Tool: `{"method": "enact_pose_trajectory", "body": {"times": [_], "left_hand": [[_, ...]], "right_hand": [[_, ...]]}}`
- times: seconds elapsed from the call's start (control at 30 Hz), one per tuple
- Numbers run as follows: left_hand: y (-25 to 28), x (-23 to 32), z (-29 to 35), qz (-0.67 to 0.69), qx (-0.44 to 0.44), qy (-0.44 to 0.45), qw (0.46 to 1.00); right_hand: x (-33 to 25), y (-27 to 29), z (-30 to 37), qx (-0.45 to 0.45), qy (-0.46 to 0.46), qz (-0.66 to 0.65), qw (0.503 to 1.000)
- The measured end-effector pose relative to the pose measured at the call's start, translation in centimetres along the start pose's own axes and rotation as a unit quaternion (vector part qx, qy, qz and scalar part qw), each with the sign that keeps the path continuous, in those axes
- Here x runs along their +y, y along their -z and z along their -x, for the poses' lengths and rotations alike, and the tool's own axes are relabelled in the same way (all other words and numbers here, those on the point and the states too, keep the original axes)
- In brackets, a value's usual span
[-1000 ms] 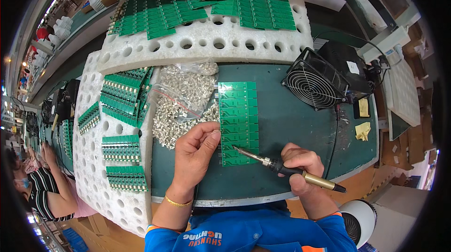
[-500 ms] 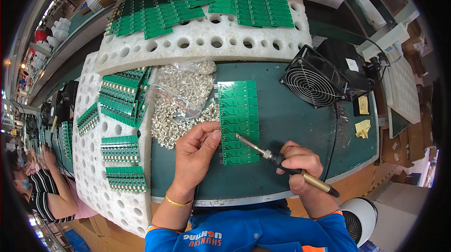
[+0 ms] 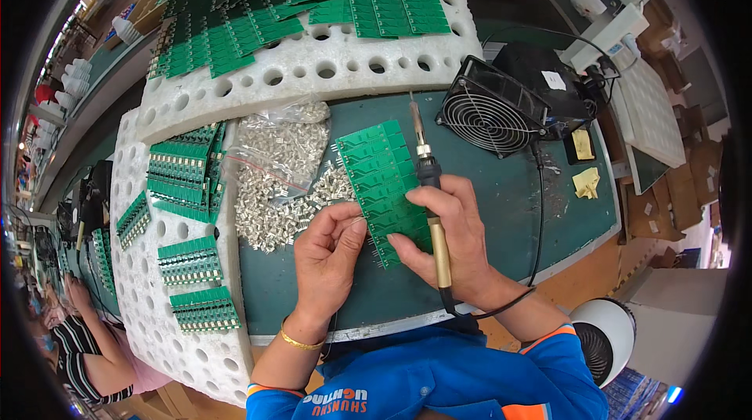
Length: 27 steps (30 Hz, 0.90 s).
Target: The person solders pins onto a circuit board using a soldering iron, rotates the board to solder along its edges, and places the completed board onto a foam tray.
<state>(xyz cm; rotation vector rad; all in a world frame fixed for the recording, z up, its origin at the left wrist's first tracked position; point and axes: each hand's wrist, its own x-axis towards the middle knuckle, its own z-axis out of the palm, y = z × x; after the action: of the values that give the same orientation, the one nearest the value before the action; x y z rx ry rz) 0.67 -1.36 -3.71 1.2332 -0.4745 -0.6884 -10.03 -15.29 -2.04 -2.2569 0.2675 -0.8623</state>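
A green circuit board panel [image 3: 377,177] lies slightly turned on the dark green work mat, with metal pins along its left edge. At that edge my left hand [image 3: 329,254] is closed in a pinch on thin solder wire [image 3: 361,219]. My right hand [image 3: 464,244] grips a soldering iron [image 3: 428,172] with a black and gold handle, its tip pointing up and away from the board. The thumb and a finger of this hand also reach the panel's right edge. Left of the panel lie loose small silver connectors [image 3: 270,220] and a clear plastic bag [image 3: 286,138] full of them.
A black fan [image 3: 493,118] stands at the right, near a small box with yellow sponge [image 3: 582,144]. White perforated foam [image 3: 184,349] at the left bears assembled boards [image 3: 188,259]. More green panels [image 3: 399,1] cover the far foam. Another person [image 3: 94,349] sits at the left.
My right hand has moved up to the panel's right edge, and the iron has swung from pointing at the board to pointing away. The panel has turned slightly; the whole view has shifted.
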Motion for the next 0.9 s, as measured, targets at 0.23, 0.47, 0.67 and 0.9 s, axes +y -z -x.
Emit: {"method": "enact_pose_trajectory", "body": {"times": [0.23,0.47,0.67,0.9], "left_hand": [[0.6,0.1,0.2,0.013,0.005,-0.021,1.000],[0.5,0.0,0.2,0.003,0.010,-0.029,1.000],[0.4,-0.1,0.1,0.014,0.017,-0.023,0.999],[0.4,-0.1,0.1,-0.002,0.006,-0.020,1.000]], "right_hand": [[-0.6,-1.1,-0.4,0.007,-0.015,-0.036,0.999],[-0.6,-1.3,-0.7,0.005,0.008,-0.033,0.999],[-0.3,-1.3,-0.6,0.004,0.006,-0.050,0.999],[-0.1,-1.4,-0.4,0.010,0.009,-0.056,0.998]]}}
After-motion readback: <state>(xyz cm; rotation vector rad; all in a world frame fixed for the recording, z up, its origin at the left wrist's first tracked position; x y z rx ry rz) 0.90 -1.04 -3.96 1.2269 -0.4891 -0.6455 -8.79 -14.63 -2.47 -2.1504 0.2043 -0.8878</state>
